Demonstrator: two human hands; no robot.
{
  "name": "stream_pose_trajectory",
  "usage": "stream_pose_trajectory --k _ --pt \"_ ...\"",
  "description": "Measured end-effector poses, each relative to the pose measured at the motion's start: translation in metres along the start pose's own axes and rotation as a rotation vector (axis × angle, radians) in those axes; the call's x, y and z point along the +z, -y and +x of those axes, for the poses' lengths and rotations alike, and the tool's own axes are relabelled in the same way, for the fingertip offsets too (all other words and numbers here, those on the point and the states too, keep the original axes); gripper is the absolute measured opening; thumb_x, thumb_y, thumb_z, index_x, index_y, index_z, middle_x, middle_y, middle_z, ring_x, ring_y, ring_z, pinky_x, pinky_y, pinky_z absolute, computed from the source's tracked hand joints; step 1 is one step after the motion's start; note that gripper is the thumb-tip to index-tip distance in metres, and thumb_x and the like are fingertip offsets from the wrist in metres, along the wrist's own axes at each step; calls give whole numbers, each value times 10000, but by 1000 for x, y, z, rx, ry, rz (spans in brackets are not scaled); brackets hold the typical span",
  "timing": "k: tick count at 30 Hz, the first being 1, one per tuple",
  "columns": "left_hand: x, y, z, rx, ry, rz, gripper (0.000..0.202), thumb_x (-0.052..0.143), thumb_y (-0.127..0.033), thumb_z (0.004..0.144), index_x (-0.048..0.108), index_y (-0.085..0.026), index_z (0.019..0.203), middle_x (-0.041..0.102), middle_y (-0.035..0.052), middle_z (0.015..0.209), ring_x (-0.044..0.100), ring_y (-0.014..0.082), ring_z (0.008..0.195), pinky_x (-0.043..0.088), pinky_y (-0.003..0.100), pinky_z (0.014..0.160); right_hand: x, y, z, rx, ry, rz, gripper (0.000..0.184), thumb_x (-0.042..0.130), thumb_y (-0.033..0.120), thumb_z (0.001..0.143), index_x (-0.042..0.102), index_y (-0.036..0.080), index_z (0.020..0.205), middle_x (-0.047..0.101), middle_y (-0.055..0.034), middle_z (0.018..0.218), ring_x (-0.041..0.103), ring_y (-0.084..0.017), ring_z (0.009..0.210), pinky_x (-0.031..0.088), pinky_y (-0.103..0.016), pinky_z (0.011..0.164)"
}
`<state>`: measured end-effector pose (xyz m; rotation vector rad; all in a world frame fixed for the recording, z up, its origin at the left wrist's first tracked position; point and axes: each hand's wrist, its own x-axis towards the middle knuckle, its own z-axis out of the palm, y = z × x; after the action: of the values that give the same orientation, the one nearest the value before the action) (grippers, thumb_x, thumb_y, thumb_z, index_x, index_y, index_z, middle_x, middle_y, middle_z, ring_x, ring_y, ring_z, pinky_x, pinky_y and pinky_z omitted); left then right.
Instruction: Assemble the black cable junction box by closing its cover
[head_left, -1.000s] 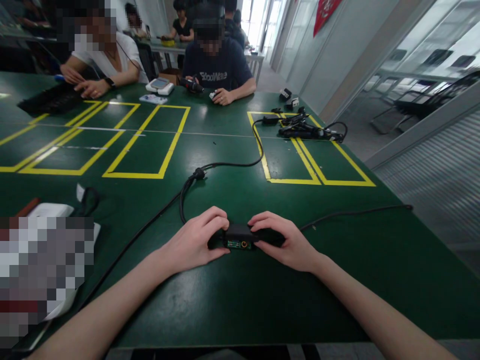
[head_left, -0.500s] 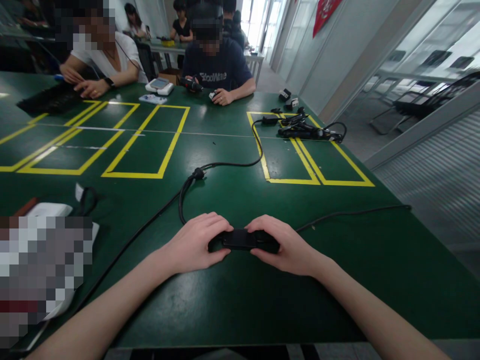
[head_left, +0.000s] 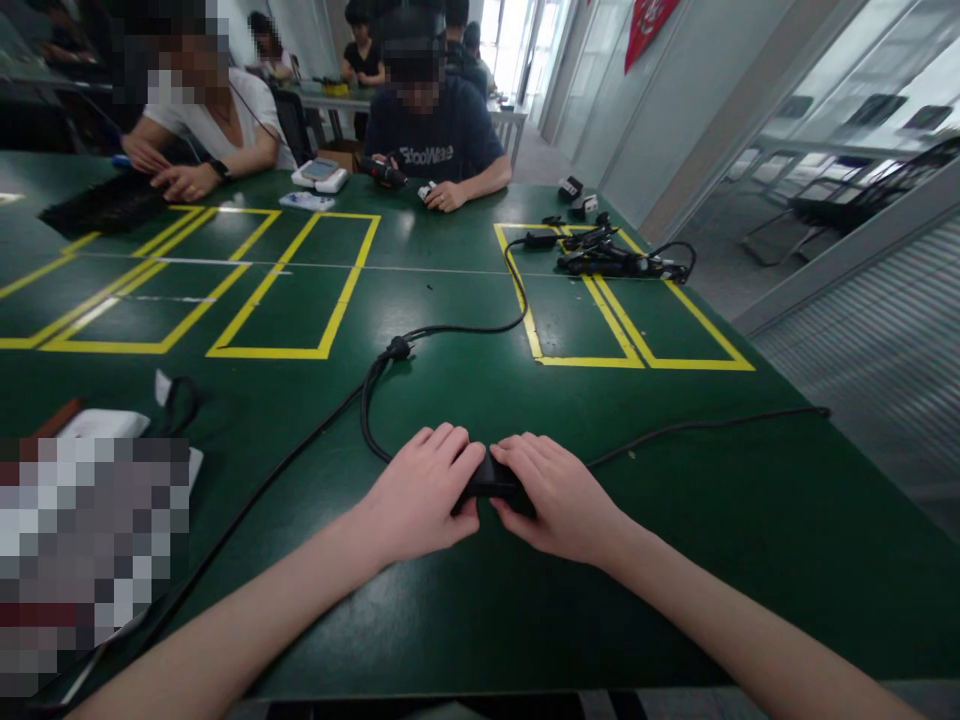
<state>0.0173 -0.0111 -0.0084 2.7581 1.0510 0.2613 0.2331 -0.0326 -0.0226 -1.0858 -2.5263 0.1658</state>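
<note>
A small black box-shaped device (head_left: pixel 491 481) lies on the green table (head_left: pixel 465 600) near its front edge. My left hand (head_left: pixel 424 493) covers its left end and my right hand (head_left: pixel 559 495) covers its right end, fingers curled over it, so only a narrow strip of it shows between them. A black cable (head_left: pixel 375 400) runs from under my left hand in a loop toward the far side. Another thin cable (head_left: pixel 705 425) leads off to the right.
Yellow tape rectangles (head_left: pixel 292 280) mark the table. A pile of black cables and adapters (head_left: pixel 607 255) sits at the far right. A white object (head_left: pixel 105 425) and a black loop lie at the left. Two people (head_left: pixel 435 130) sit at the far edge with small devices.
My hands have closed in toward each other over the black device. It was turned flat, so the end with coloured ports no longer shows.
</note>
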Motion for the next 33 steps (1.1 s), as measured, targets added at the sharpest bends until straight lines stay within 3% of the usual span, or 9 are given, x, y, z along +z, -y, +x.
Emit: stream_pose_trajectory --k 6,10,17,23,27,33 --pt "-5 0 15 -29 101 -53 221 677 -210 817 555 -170 997 626 102 1014 597 299 980 533 439 870 6 -6 8 15 72 -23 276 641 379 927 579 166 1092 674 -88 914 656 -242 782 477 -345 665" --pt "-11 10 15 23 162 -61 255 717 -220 850 571 -150 1047 654 97 1025 623 278 955 542 403 845 5 -11 14 -12 133 -15 254 643 343 944 580 163 1111 713 -84 919 708 -244 791 481 -327 649" --pt "-11 21 8 103 114 -33 378 737 -155 881 541 -167 1205 698 87 1102 679 262 1011 542 368 862 3 -14 16 50 205 15 311 676 192 888 588 148 1183 757 -102 1011 744 -238 841 503 -309 676" --pt "-12 21 8 161 133 19 322 701 -227 930 554 -149 1205 740 101 1103 725 274 975 564 379 840 -4 -18 14 33 284 17 299 634 280 952 607 154 1221 767 -109 1040 753 -242 866 518 -309 708" --pt "-15 22 9 197 138 21 281 669 -302 952 569 -145 1162 753 103 1064 731 276 930 564 388 822 -9 -22 14 -10 268 36 293 617 317 982 614 157 1228 775 -97 1005 754 -241 840 523 -316 722" --pt "-10 26 7 255 26 13 248 511 -391 1062 575 -158 1117 756 96 1058 725 242 889 528 358 779 -15 -23 15 -34 238 61 306 558 429 1040 638 160 1161 777 -83 931 754 -232 780 505 -304 672"
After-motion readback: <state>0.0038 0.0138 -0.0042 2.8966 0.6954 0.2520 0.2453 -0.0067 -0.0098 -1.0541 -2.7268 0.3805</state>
